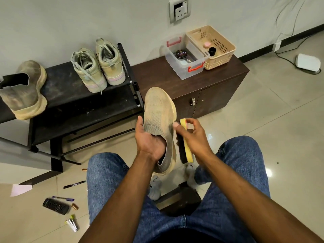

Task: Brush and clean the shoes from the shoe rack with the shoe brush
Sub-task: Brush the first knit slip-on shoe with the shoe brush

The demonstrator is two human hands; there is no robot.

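Now we brush: left hand [149, 142] grips the knit shoe [160, 116] by its collar, above our lap. Right hand [194, 135] grips the shoe brush [185, 151], bristles on the shoe's side. Short strokes w/ light pressure, heel-to-toe, steady grip.

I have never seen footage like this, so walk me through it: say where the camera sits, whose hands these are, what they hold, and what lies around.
There is no machine here. One wide-angle camera is worn on a person's head and looks down at their own arms and jeans. The left hand holds a beige knit shoe, fingers reaching into its opening. The right hand grips a yellow-backed shoe brush, bristles facing the shoe's side. On the black shoe rack stand a pair of laced sneakers and one dusty shoe. The brown cabinet carries a clear box and a beige basket. Pens and a remote lie on the floor.
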